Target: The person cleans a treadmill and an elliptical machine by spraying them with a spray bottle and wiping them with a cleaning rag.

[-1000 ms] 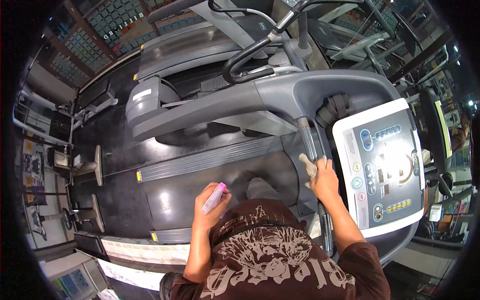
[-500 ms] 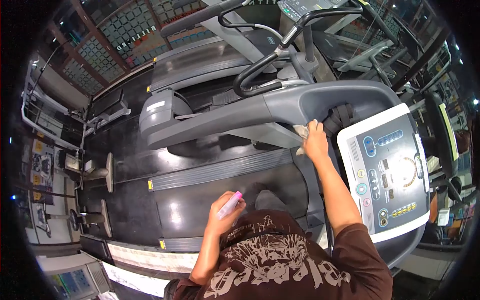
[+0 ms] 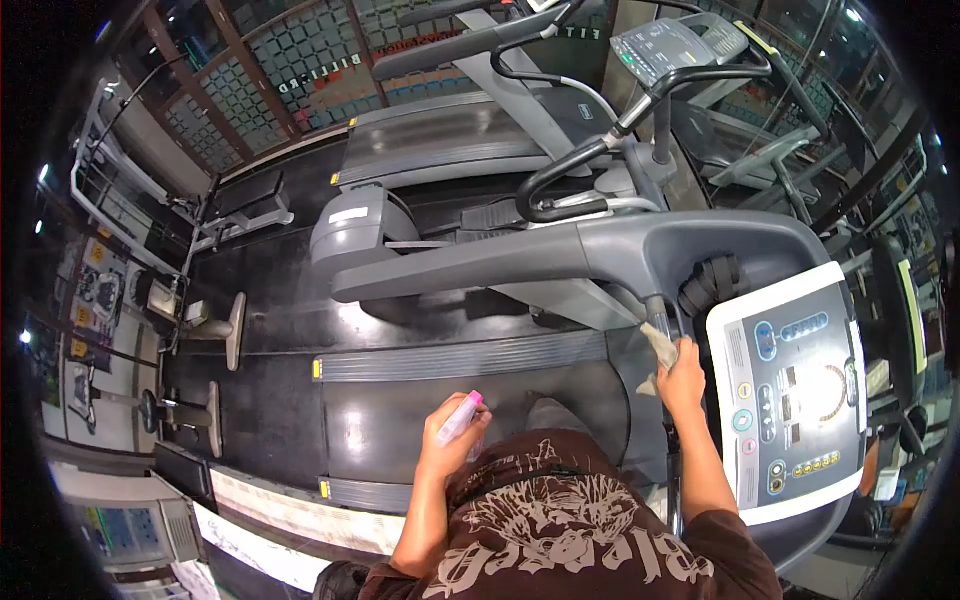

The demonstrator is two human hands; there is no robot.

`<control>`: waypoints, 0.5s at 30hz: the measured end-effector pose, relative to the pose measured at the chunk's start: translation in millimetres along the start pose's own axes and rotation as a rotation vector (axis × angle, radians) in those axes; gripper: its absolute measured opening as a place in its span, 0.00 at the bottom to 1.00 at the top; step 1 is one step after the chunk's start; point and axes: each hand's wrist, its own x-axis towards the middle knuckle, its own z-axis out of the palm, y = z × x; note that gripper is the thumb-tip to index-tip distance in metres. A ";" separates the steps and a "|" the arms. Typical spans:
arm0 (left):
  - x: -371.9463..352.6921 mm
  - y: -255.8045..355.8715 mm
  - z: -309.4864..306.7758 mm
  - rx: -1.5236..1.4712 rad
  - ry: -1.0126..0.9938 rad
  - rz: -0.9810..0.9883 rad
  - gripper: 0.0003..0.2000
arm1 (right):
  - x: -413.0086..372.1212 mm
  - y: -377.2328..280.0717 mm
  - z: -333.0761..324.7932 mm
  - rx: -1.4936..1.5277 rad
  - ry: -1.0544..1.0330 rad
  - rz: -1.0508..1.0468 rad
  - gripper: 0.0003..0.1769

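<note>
My left hand (image 3: 436,446) is wrapped round a small translucent bottle (image 3: 457,422) with a pink top, held in front of my shirt above the treadmill belt (image 3: 385,425). Fingers closed, my right hand (image 3: 684,383) grips a beige cloth (image 3: 660,347). The cloth hangs out beyond the fingers and overlaps the treadmill's front crossbar (image 3: 655,308) in this view. Just to the right of that hand is the white-framed console (image 3: 735,330), with its buttons and display. A black strap (image 3: 712,285) lies bundled in the tray behind the console's upper corner.
The treadmill's long grey handrail (image 3: 480,252) runs across to the left. Beyond it stands an elliptical machine with a curved black handle (image 3: 540,190), then another treadmill (image 3: 430,130). A bench (image 3: 250,205) and weight machines line the left side.
My right hand and the cloth have moved from the handrail's inner end down toward me, along the front crossbar. My left hand still holds the bottle; the view has shifted slightly.
</note>
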 end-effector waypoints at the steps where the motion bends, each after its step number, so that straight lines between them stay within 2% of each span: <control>1: 2.4 4.7 -2.6 0.024 -0.005 0.013 0.06 | 14.3 -1.3 7.0 0.010 0.030 -0.010 0.25; 5: 9.5 10.6 -4.3 0.032 -0.014 0.049 0.06 | 80.4 -7.6 36.6 0.142 0.174 -0.168 0.23; 8: 9.7 5.3 -4.0 0.019 -0.021 0.073 0.07 | 106.0 -15.7 43.9 0.094 0.100 -0.076 0.24; 11: 8.1 0.4 -2.4 0.037 -0.030 0.038 0.07 | 90.3 -9.0 42.4 0.166 0.150 -0.124 0.28; 15: 6.5 -1.8 2.8 0.011 -0.045 -0.019 0.07 | 50.4 15.1 20.4 0.087 -0.102 0.026 0.35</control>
